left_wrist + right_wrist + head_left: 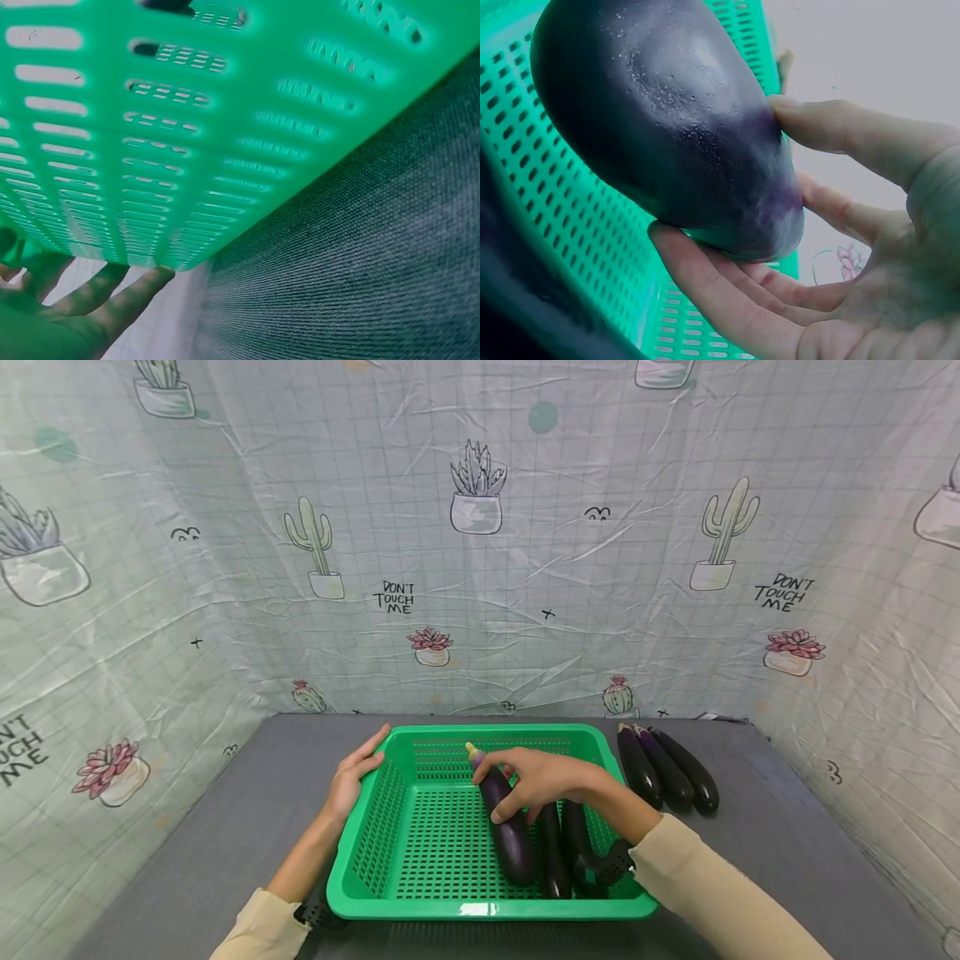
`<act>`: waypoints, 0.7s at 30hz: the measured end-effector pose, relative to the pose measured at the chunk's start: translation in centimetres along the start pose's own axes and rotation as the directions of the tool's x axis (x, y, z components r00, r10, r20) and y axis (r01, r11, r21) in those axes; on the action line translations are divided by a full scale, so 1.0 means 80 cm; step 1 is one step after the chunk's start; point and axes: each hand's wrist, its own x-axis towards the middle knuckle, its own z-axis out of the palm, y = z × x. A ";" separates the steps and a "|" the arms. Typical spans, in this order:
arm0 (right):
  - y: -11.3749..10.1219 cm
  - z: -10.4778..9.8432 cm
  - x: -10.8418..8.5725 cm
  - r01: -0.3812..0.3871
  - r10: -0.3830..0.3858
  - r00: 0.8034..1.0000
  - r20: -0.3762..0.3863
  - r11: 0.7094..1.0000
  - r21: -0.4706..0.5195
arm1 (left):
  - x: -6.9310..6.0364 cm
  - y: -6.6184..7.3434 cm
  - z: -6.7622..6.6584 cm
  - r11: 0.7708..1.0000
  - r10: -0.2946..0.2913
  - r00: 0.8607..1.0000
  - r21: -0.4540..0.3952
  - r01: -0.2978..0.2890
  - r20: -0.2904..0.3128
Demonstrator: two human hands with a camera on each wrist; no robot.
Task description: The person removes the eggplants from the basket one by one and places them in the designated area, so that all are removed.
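Note:
A dark purple eggplant (513, 852) with a pale stem tilts inside the green plastic basket (420, 910). My right hand (551, 777) pinches its upper part, the thumb on one side and fingers on the other; the right wrist view shows this eggplant (660, 112) close up. Under that hand and wrist, two more eggplants, one of them a slim eggplant (553, 860), lie along the basket's right side. My left hand (348, 785) rests at the basket's left rim near the back corner. In the left wrist view its fingers (124, 304) stretch straight along the slotted outer wall.
Outside the basket, three eggplants (667, 768) lie side by side on the grey tabletop (247, 793), at the back right. A pale sheet (480, 585) printed with potted plants hangs behind the table and along both sides.

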 end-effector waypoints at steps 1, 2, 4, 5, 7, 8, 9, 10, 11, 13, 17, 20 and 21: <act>0.000 -0.001 -0.001 0.002 -0.002 1.000 -0.006 1.000 0.008 | 0.000 0.000 0.000 1.000 -0.001 1.000 0.004 0.001 -0.001; 0.001 -0.003 -0.003 0.007 -0.007 1.000 -0.009 1.000 0.017 | -0.001 0.001 0.001 1.000 -0.001 1.000 0.007 0.001 -0.002; 0.001 -0.005 -0.006 0.021 -0.020 1.000 -0.016 0.999 0.027 | -0.001 0.001 0.001 1.000 -0.003 1.000 0.008 0.003 -0.001; 0.002 -0.006 -0.008 0.027 -0.027 0.999 -0.020 0.999 0.030 | -0.002 0.002 0.001 1.000 -0.004 1.000 0.010 0.004 -0.002; 0.003 -0.009 -0.012 0.044 -0.043 0.999 -0.028 0.998 0.033 | -0.002 0.002 0.002 1.000 -0.002 1.000 0.008 0.002 0.001; 0.004 -0.010 -0.014 0.055 -0.054 0.998 -0.032 0.998 0.033 | -0.002 0.003 0.002 1.000 -0.002 1.000 0.000 0.002 0.002; 0.004 -0.010 -0.016 0.066 -0.065 0.997 -0.035 0.997 0.029 | -0.003 0.003 0.002 1.000 -0.002 1.000 -0.007 0.002 0.002; 0.005 -0.011 -0.018 0.076 -0.075 0.996 -0.036 0.997 0.028 | -0.003 0.003 0.002 1.000 -0.004 1.000 -0.014 0.004 0.003; 0.005 -0.012 -0.020 0.089 -0.088 0.995 -0.037 0.996 0.026 | -0.003 0.003 0.002 1.000 -0.004 1.000 -0.018 0.004 0.001; 0.006 -0.014 -0.023 0.116 -0.115 0.993 -0.037 0.993 0.028 | -0.003 0.003 0.002 1.000 -0.006 1.000 -0.027 0.006 -0.001; 0.008 -0.017 -0.029 0.153 -0.151 0.987 -0.055 0.988 0.036 | -0.002 0.004 0.002 1.000 -0.004 1.000 -0.002 0.004 -0.003; 0.010 -0.019 -0.033 0.170 -0.167 0.983 -0.074 0.985 0.039 | -0.002 0.004 0.002 1.000 -0.005 1.000 0.003 0.005 -0.003; 0.011 -0.020 -0.035 0.176 -0.172 0.982 -0.077 0.984 0.039 | -0.002 0.004 0.003 1.000 -0.005 1.000 -0.002 0.005 -0.003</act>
